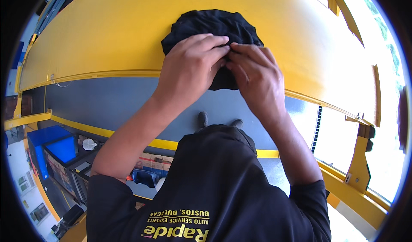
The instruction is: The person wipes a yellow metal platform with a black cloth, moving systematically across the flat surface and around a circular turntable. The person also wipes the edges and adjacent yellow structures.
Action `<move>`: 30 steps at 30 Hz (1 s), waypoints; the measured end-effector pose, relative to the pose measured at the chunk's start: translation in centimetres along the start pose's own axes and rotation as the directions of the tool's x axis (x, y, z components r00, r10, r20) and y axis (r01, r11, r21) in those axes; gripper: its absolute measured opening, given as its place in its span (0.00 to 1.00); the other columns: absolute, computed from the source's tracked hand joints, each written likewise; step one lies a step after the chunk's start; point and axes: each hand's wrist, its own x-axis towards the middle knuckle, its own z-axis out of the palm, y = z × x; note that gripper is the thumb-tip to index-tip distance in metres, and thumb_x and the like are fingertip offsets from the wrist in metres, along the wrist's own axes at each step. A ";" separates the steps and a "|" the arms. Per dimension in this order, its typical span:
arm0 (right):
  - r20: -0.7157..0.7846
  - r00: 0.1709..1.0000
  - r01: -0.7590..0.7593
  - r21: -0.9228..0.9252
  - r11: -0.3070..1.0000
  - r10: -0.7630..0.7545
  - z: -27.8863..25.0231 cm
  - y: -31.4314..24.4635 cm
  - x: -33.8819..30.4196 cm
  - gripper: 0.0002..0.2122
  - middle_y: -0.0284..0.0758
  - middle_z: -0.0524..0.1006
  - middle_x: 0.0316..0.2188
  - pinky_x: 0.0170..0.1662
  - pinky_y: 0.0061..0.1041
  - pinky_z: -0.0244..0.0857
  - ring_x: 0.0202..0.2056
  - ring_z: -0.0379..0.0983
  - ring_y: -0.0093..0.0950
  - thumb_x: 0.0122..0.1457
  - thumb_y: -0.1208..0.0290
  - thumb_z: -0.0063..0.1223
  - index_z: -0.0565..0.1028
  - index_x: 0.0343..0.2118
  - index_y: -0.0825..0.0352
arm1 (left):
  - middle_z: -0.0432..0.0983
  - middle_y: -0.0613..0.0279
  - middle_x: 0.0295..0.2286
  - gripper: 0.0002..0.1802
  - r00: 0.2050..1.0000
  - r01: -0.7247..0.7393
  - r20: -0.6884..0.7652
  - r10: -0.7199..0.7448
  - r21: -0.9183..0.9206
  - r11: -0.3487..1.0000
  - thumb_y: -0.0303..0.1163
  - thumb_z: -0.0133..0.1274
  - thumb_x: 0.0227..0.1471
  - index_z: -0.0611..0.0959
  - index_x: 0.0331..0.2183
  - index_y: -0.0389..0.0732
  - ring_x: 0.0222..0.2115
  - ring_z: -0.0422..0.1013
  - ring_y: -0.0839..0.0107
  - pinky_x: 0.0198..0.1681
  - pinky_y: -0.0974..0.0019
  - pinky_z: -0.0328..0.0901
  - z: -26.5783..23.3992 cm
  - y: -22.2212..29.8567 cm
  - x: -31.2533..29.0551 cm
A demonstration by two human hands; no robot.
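A bunched black cloth (210,22) lies in a rounded, wrinkled heap on the yellow surface, and part of it hangs over the near edge. My left hand (195,57) comes over its near left side with the fingers bent and closed on the fabric. From the right, my right hand (257,70) pinches the cloth, its thumb tucked under the fingers. The fingertips of both hands almost meet at the middle of the cloth. Folds and fingers hide exactly what is gripped there.
The wide yellow surface (116,32) has a raised near edge. Below it is a grey floor (103,100) with a yellow line. Blue bins (62,150) and a cardboard box (154,161) stand at the lower left. A yellow metal post (358,165) rises at the right.
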 end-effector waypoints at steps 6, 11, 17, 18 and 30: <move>0.032 0.998 -0.044 -0.143 0.989 0.050 0.6 1.7 3.7 0.04 0.35 0.84 0.44 0.54 0.37 0.75 0.48 0.81 0.38 0.63 0.76 0.66 0.88 0.39 0.65 | 0.86 0.65 0.43 0.06 0.996 -0.036 -0.074 0.039 0.038 0.999 0.28 0.62 0.62 0.90 0.41 0.43 0.47 0.82 0.58 0.51 0.53 0.76 3.3 -3.7 4.6; 0.076 0.993 -0.078 -0.135 0.988 0.089 -0.1 1.4 2.6 0.03 0.37 0.83 0.44 0.55 0.39 0.74 0.47 0.80 0.39 0.65 0.78 0.64 0.86 0.39 0.65 | 0.84 0.68 0.43 0.07 0.995 0.050 0.092 -0.044 -0.056 0.997 0.28 0.62 0.61 0.89 0.41 0.47 0.49 0.80 0.60 0.55 0.49 0.72 2.2 -3.2 4.4; -0.020 0.999 0.024 -0.086 0.996 -0.026 0.1 3.5 4.2 0.00 0.39 0.81 0.35 0.49 0.43 0.75 0.42 0.78 0.44 0.60 0.77 0.63 0.82 0.32 0.66 | 0.84 0.69 0.48 0.14 0.996 -0.004 0.090 0.005 -0.008 1.000 0.26 0.61 0.61 0.90 0.48 0.48 0.51 0.78 0.60 0.56 0.44 0.71 3.7 -3.8 6.4; 0.001 1.000 -0.005 -0.115 0.993 0.005 0.2 2.5 3.0 0.01 0.39 0.81 0.37 0.49 0.42 0.75 0.42 0.77 0.45 0.59 0.76 0.64 0.82 0.32 0.66 | 0.83 0.69 0.48 0.15 0.989 0.023 0.149 -0.015 -0.049 0.999 0.25 0.62 0.60 0.90 0.47 0.49 0.51 0.78 0.59 0.56 0.44 0.71 3.2 -3.4 5.2; 0.063 0.998 0.020 -0.094 0.995 -0.014 0.0 4.0 5.5 0.05 0.38 0.84 0.42 0.54 0.41 0.74 0.47 0.80 0.44 0.61 0.77 0.64 0.84 0.40 0.66 | 0.82 0.58 0.45 0.12 0.989 0.030 0.145 -0.016 -0.092 0.995 0.29 0.61 0.58 0.88 0.45 0.43 0.51 0.76 0.48 0.56 0.44 0.70 3.2 -4.7 7.7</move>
